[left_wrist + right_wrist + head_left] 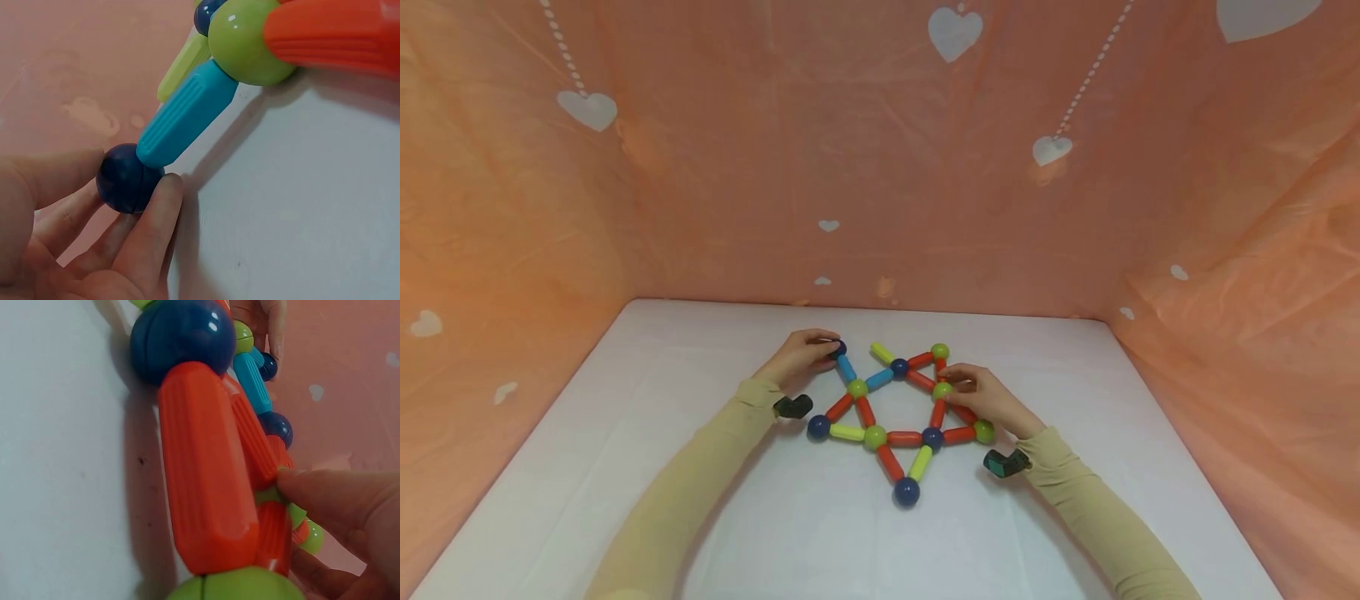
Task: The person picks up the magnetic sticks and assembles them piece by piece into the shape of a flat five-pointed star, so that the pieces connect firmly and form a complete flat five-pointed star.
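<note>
A star-like frame of magnetic rods and balls lies on the table. My left hand pinches a navy ball at the frame's far left point, thumb on one side and fingers on the other. That ball joins a blue rod, which runs to a green ball. With its thumb and fingers, my right hand grips another green ball on the right of the inner ring. At the back, a yellow-green rod sticks out from a navy ball, its other end free.
White cloth covers the table. Orange curtains with white hearts enclose the back and sides. The frame's nearest tip is a navy ball; a green ball forms its right tip. Dark wrist cameras hang below both wrists.
</note>
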Motion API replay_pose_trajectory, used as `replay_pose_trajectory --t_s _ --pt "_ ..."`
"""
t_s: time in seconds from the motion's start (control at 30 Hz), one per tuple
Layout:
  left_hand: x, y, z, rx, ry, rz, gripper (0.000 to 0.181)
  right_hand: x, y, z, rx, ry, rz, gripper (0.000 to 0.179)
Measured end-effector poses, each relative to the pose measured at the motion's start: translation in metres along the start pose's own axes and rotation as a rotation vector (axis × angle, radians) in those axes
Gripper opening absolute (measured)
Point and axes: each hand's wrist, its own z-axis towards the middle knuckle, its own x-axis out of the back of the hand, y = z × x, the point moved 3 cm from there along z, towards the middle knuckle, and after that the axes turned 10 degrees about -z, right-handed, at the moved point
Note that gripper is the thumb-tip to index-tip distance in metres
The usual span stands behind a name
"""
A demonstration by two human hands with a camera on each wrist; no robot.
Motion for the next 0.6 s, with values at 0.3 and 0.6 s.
replay_pose_trajectory --t_s 0.3,0.6 --pt "-0.013 0.004 0.011 -0.017 -0.055 0.063 0.041 0.001 0.001 -0.001 0.002 0.006 -0.002 0.040" --pt "-0.030 0.011 0.025 0.019 -0.119 0.114 0.040 0.000 0.000 -0.002 0.017 0.017 0.002 0.041"
